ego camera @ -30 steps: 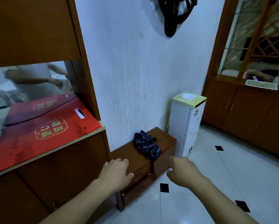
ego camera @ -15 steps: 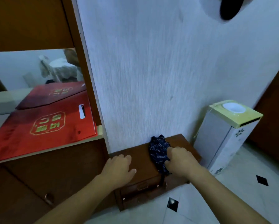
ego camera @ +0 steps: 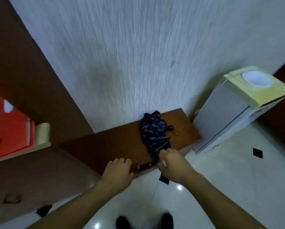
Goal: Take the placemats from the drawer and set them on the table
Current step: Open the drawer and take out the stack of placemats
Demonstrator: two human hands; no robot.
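A low brown wooden cabinet (ego camera: 118, 142) stands against the white wall, and a drawer front with a metal handle (ego camera: 141, 166) shows at its near edge. My left hand (ego camera: 117, 171) rests with fingers spread on that front edge, just left of the handle. My right hand (ego camera: 173, 164) is curled at the same edge to the right, touching the tip of a folded dark blue patterned umbrella (ego camera: 155, 131) that lies on the cabinet top. The fingertips of my right hand are hidden. No placemats are in view, and the drawer looks shut.
A white box-like unit with a yellow top (ego camera: 237, 104) stands right of the low cabinet. A taller brown sideboard (ego camera: 31, 171) with a red paper bag (ego camera: 6, 129) on its shelf is on the left. White tiled floor (ego camera: 221, 179) lies below, with my dark shoes (ego camera: 122, 222) on it.
My view has tilted down and moved closer to the low cabinet. Both hands have dropped from above its top to its front edge by the drawer handle.
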